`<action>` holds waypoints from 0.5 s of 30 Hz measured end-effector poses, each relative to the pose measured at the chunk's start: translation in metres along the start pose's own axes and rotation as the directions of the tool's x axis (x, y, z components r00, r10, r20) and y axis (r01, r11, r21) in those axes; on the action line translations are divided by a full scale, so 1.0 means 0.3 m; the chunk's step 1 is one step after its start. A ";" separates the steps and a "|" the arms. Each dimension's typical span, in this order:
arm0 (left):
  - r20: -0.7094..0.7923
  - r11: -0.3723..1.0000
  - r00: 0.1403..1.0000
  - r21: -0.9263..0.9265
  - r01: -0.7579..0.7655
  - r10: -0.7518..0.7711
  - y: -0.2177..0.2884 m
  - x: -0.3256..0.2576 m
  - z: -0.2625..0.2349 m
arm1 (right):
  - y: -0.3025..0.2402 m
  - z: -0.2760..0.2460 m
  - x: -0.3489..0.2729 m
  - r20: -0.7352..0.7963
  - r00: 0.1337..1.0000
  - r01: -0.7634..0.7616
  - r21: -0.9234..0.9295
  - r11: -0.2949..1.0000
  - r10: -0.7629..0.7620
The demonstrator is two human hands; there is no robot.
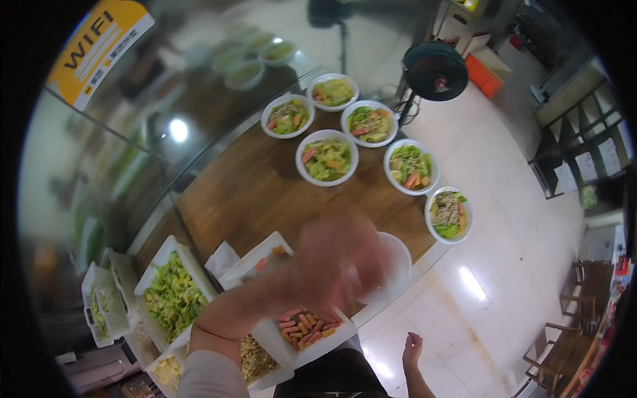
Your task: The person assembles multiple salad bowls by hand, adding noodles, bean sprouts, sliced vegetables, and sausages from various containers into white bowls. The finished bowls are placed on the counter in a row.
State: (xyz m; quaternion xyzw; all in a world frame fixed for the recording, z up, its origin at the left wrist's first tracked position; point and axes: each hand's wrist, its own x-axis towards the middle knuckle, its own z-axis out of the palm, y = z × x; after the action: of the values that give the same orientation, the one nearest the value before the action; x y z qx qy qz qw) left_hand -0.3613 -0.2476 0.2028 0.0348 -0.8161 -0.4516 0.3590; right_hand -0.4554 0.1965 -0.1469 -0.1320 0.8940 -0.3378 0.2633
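My left hand [345,259], smeared by motion, reaches across the food trays. It is over the near side of a white bowl [398,268] at the table's edge and partly covers it. Its fingers cannot be made out. Below the wrist is a white tray with cut sausage pieces [308,328], pink and tan. Another white tray [280,240], partly hidden by my arm, holds orange bits. Low at the right, my right hand [412,346] hangs over the floor beside the table, fingers curled, with nothing visible in it.
Several white bowls of salad [327,158] stand on the wooden table [232,172]. Nearer are containers of chopped lettuce [174,295], a brown grainy food [257,360] and pale yellow pieces [167,371]. Glass [212,139] borders the table's far left. A dark round-topped stand [434,71] rises beyond it.
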 end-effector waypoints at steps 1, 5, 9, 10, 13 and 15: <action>0.201 0.989 0.969 -0.005 -0.146 0.144 0.095 0.023 -0.007 | 0.073 0.021 -0.002 -0.011 0.992 0.123 -0.040 0.992 -0.123; 0.082 0.831 0.831 0.039 -0.555 0.550 0.286 0.044 -0.046 | 0.102 0.067 -0.012 0.038 0.999 0.027 -0.087 0.996 -0.024; 0.000 0.779 0.780 0.041 -0.625 0.626 0.332 0.079 -0.047 | 0.132 0.053 0.002 0.123 0.991 -0.033 -0.094 0.995 0.044; -0.041 0.776 0.776 0.068 -0.627 0.630 0.338 0.080 -0.044 | 0.146 0.049 0.009 0.133 0.990 -0.031 -0.116 0.993 0.046; -0.302 0.887 0.838 0.069 -0.456 0.454 0.348 0.010 -0.020 | 0.160 0.031 0.007 0.159 0.977 -0.133 -0.067 0.989 0.142; -0.450 0.957 0.885 -0.184 -0.226 0.122 0.310 -0.139 -0.090 | 0.270 0.055 0.034 0.140 0.976 -0.161 -0.043 0.986 0.165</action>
State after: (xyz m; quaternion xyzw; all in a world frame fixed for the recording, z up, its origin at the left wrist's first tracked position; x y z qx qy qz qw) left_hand -0.2889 -0.1961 0.2595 0.0185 -0.6574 -0.4899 0.5723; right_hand -0.4594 0.2432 -0.2158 -0.0863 0.8857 -0.2906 0.3515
